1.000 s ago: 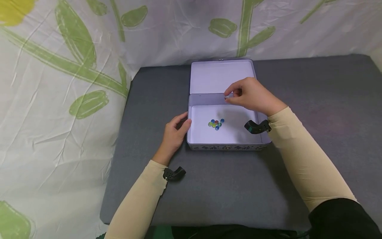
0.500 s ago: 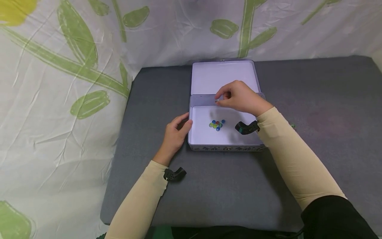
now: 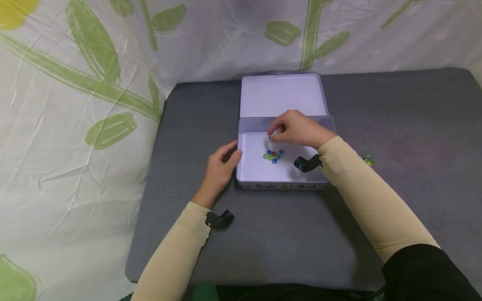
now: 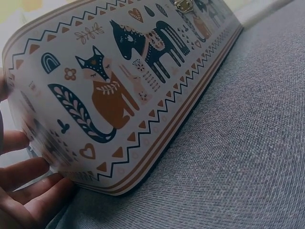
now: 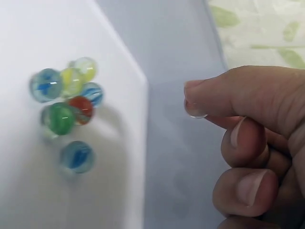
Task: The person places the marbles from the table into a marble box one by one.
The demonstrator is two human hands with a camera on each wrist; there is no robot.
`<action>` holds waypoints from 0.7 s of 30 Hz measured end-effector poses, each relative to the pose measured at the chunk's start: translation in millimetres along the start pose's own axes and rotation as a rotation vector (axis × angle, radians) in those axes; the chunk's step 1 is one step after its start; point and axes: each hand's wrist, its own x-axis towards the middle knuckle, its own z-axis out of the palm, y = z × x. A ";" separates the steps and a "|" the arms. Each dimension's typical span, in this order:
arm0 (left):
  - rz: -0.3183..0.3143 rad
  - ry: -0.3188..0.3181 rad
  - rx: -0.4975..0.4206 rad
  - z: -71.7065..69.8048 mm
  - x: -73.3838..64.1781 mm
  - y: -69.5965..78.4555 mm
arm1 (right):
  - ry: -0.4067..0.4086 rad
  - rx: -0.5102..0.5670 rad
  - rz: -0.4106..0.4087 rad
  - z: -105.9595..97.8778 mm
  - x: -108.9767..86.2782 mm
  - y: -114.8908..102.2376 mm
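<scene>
A tin box [image 3: 286, 185] stands with its lid [image 3: 282, 95] tipped back, its inside white. Several coloured glass marbles [image 3: 273, 156] lie in a cluster on its floor; blue, green, yellow and red ones show in the right wrist view. Over the box's inside, my right hand [image 3: 299, 127] pinches a glass marble [image 5: 198, 116] between thumb and forefinger, mostly hidden by the thumb. My left hand [image 3: 220, 169] rests against the box's left side with relaxed fingers [image 4: 28, 174], its thumb at the rim.
More green and yellow marbles [image 3: 368, 160] lie on the grey table [image 3: 286, 234] right of the box, partly hidden by the right sleeve [image 3: 373, 196]. Behind the table hangs a pale sheet [image 3: 226, 37] with leaf prints. Animal figures decorate the box's front wall [image 4: 119, 81].
My right hand has moved left and down into the box with the pinched marble. Marbles on the table beside the right sleeve have come into sight. The left hand stays put.
</scene>
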 end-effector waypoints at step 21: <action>0.005 0.001 0.014 -0.4 0.0 -0.7 | -0.123 -0.126 -0.001 13.0 6.2 14.8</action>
